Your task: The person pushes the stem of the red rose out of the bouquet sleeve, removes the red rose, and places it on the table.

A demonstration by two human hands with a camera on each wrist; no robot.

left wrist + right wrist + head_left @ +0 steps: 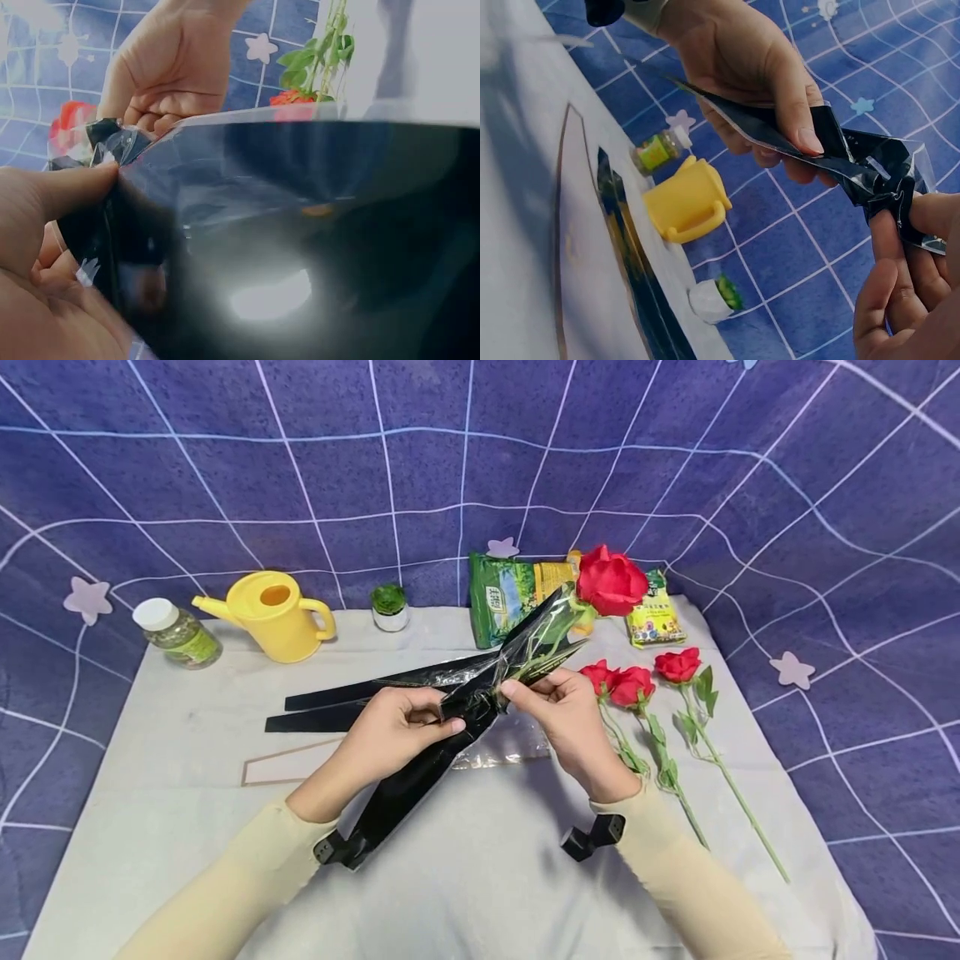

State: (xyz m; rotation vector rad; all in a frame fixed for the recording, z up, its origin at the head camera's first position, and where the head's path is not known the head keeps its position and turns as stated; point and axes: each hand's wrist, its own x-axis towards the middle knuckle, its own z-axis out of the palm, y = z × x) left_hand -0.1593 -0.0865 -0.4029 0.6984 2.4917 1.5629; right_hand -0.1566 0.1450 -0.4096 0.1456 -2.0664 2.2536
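Observation:
A single red rose point(611, 580) sticks out of a black flower sleeve point(420, 785) with a clear plastic front, held tilted above the table. My left hand point(397, 731) pinches the sleeve below its gathered waist, thumb on top. At the waist, my right hand point(566, 722) pinches the bunched plastic between thumb and fingers. The right wrist view shows both hands close together on the crumpled black film point(885, 180). In the left wrist view the sleeve's broad shiny lower part point(315, 225) fills much of the picture. Most of the rose's stem is hidden inside the sleeve.
Three loose red roses point(678, 666) lie at the right. More black sleeves point(322, 714) and a pink-edged one point(288, 766) lie behind my left hand. Along the back stand a lidded jar point(180, 635), yellow watering can point(281, 618), small potted plant point(390, 608), green bag point(498, 602) and yellow packet point(656, 614).

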